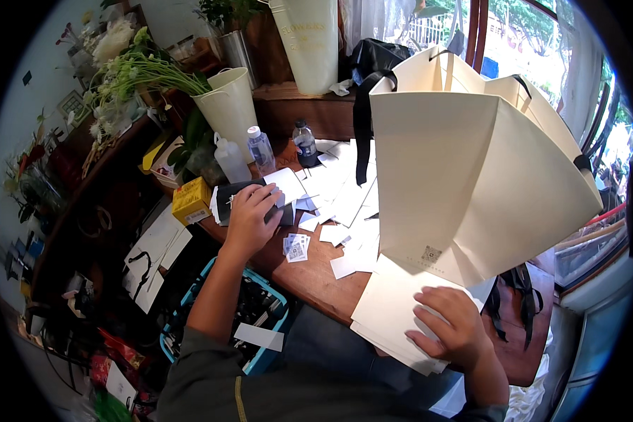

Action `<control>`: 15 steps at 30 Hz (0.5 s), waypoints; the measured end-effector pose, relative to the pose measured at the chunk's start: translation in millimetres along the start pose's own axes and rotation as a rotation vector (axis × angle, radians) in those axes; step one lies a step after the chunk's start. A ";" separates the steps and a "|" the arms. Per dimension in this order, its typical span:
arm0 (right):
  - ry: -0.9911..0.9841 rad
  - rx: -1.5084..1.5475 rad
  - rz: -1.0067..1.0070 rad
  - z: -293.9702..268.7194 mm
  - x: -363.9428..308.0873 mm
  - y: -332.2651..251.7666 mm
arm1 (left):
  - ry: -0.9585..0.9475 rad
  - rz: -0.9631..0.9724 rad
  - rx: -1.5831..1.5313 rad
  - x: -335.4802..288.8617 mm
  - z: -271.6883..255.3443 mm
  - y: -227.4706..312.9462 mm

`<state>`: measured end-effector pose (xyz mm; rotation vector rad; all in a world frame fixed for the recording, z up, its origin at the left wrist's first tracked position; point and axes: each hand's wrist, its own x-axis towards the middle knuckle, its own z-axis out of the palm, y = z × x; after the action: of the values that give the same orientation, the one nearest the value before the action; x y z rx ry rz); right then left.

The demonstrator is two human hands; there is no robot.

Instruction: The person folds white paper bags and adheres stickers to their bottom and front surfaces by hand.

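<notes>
My left hand (253, 216) rests over a dark pouch-like item (225, 202) with pale sheets at its edge, fingers apart. Just past its fingertips lies a white card (286, 186). With fingers spread, my right hand (451, 322) lies on a stack of flat cream card sheets (387, 309) at the table's near edge. Behind that stack stands a large cream paper bag (436, 176), open at the top, with black ribbon handles (363, 126). Small printed square cards (297, 247) sit between my hands.
Loose white papers (355, 246) cover the table's middle. A yellow box (191, 200), a white squeeze bottle (231, 160), a clear bottle (261, 151) and a dark bottle (304, 143) stand left and behind. Below the left arm sits a blue crate (280, 309). Black ribbons (520, 295) hang at right.
</notes>
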<state>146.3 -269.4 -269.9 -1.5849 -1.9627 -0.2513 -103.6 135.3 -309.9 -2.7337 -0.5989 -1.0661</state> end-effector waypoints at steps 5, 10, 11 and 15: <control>0.075 0.056 -0.085 17.3 15.4 19.9 | 0.247 -0.079 -0.077 22.0 18.3 13.7; 0.160 0.089 -0.044 32.6 -1.0 35.6 | 0.359 0.140 -0.289 49.0 43.3 60.3; 0.167 0.094 -0.042 32.2 -1.6 35.5 | 0.158 0.111 -0.314 50.4 46.1 66.2; 0.202 0.122 -0.013 32.6 -8.9 41.1 | -0.125 -0.003 -0.406 38.5 37.3 74.4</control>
<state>175.2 -249.5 -309.9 -1.4121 -1.7991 -0.2806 -23.9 89.8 -310.8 -3.1664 -0.4430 -1.1305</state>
